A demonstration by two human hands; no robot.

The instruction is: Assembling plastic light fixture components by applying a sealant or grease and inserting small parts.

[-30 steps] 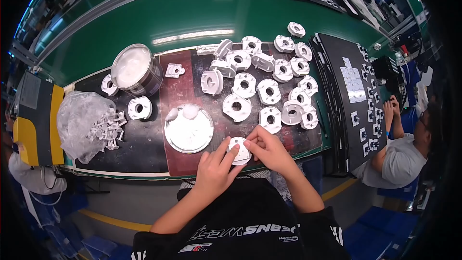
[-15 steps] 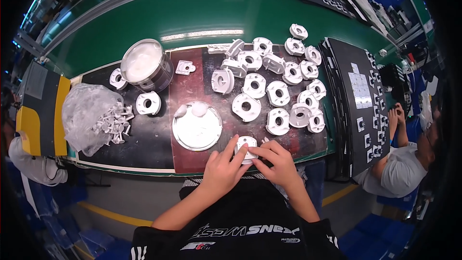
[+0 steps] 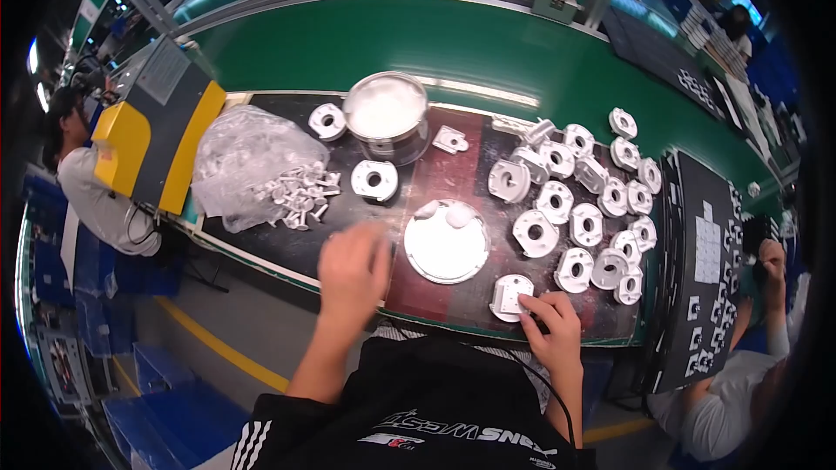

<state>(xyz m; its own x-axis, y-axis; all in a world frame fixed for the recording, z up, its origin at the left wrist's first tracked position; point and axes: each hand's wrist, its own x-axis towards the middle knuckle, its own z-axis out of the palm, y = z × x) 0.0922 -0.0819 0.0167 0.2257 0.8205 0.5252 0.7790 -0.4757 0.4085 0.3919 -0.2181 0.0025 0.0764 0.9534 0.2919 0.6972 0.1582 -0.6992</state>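
Observation:
Close to the bench's front edge, a white plastic housing (image 3: 512, 298) lies with a small, flat, holed plate on its top. My right hand (image 3: 555, 326) grips its right side between bent fingers. Away to the left, my left hand (image 3: 353, 265) is over the black mat, smeared by motion, so its fingers cannot be read. Ahead of that hand, small white plastic pins (image 3: 300, 198) spill from a clear plastic bag (image 3: 248, 157). Between my hands is a round white lid (image 3: 447, 248) with two whitish lumps at its far rim.
Several white round housings (image 3: 535, 233) with centre holes crowd the right side. A tin (image 3: 387, 115) of white paste stands at the back, a single housing (image 3: 374, 180) before it. A yellow-grey machine (image 3: 157, 135) sits left; stacked black trays (image 3: 697, 261) sit right, beside another person (image 3: 731, 400).
My left hand has left the white housing and swung left toward the pins. My right hand stays at the housing. The whole view has shifted, with the bench now further right.

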